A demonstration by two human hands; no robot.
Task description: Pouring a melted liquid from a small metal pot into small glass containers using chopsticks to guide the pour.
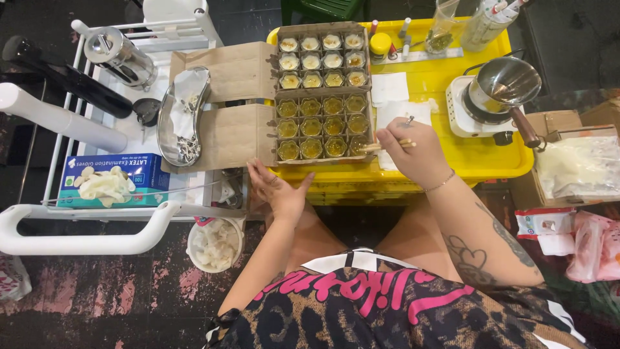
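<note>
Right hand (413,152) fingers pinch a stick (386,146) beside twenty-four cups (321,95).

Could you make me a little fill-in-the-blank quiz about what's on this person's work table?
1. The cardboard box of small filled jars rests on a plastic tray coloured ____.
2. The right hand holds thin wooden ____.
3. The left hand holds ____.
4. The shiny metal pot has a ____ handle.

Missing words: yellow; sticks; nothing; brown
</note>
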